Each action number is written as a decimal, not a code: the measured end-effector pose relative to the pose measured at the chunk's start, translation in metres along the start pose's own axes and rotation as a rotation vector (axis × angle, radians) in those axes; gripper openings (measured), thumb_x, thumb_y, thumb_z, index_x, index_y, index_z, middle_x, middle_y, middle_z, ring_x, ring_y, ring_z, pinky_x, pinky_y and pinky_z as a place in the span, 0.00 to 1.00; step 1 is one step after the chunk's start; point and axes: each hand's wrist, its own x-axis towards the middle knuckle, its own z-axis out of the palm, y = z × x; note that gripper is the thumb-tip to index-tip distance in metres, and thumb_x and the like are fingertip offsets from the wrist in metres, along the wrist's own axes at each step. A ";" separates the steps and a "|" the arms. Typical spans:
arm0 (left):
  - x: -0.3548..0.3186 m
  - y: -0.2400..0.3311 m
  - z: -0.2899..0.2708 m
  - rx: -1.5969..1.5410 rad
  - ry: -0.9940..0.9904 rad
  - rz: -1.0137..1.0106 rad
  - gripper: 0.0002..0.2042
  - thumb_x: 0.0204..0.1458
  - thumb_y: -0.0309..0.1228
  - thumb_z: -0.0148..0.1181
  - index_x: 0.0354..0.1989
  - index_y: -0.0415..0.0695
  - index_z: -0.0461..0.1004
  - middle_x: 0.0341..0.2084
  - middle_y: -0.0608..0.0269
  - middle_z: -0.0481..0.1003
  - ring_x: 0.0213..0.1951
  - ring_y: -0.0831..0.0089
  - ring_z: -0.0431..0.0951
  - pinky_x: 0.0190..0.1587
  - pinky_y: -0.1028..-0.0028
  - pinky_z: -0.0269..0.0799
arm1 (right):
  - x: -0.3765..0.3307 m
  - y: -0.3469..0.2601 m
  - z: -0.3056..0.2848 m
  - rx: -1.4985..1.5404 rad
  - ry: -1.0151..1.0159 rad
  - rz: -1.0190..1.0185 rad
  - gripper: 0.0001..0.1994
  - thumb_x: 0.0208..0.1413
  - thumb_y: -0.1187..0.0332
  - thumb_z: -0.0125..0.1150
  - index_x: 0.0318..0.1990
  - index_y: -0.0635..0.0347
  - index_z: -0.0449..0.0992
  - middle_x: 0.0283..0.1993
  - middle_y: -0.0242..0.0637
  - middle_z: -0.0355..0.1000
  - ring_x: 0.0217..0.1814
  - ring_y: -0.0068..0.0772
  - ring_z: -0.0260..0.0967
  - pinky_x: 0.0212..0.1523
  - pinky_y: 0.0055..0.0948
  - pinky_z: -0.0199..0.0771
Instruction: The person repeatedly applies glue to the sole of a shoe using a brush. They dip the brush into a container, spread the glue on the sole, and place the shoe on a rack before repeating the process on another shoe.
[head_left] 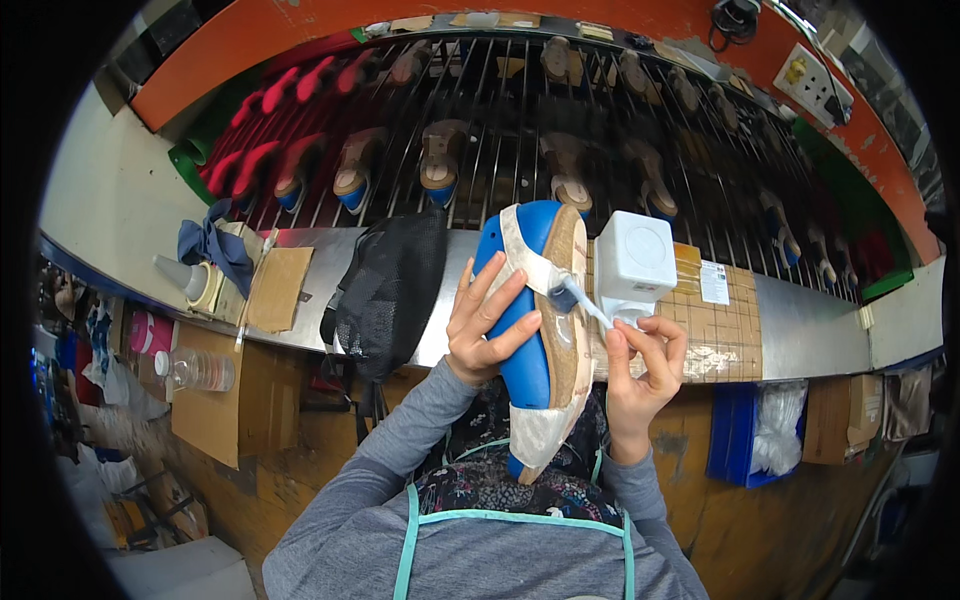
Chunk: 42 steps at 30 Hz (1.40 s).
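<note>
Head view: at frame centre, a blue shoe last (527, 372) with a cork-like sole (562, 362) is gripped by the left hand (485, 325); a brush-like tool (590, 305) is pinched by the right hand (645, 385). Coating seems in hand; even strokes are probably called for next.

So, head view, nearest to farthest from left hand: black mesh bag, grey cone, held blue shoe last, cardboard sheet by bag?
1. Blue shoe last, touching the left hand
2. Black mesh bag, just left
3. Cardboard sheet, left of the bag
4. Grey cone, farther left
</note>
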 end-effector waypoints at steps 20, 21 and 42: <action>0.010 0.004 -0.013 0.061 -0.043 0.057 0.19 0.45 0.36 0.66 0.48 0.66 0.71 0.54 0.63 0.72 0.58 0.49 0.70 0.59 0.40 0.62 | 0.054 0.005 -0.004 -0.144 -0.017 -0.254 0.10 0.40 0.73 0.73 0.33 0.55 0.83 0.37 0.32 0.69 0.37 0.28 0.63 0.45 0.28 0.54; 0.011 0.004 -0.013 0.064 -0.048 0.058 0.19 0.45 0.36 0.66 0.48 0.66 0.71 0.54 0.63 0.72 0.58 0.49 0.70 0.58 0.40 0.62 | 0.054 0.005 -0.006 -0.143 -0.029 -0.270 0.10 0.40 0.73 0.74 0.33 0.55 0.83 0.36 0.31 0.69 0.36 0.27 0.63 0.45 0.29 0.54; 0.027 -0.007 -0.019 0.047 -0.055 0.101 0.20 0.43 0.32 0.68 0.47 0.62 0.74 0.53 0.57 0.73 0.57 0.48 0.71 0.58 0.43 0.63 | 0.104 -0.008 -0.038 -0.174 -0.422 -0.575 0.09 0.37 0.67 0.74 0.30 0.50 0.83 0.32 0.27 0.69 0.28 0.21 0.62 0.39 0.28 0.51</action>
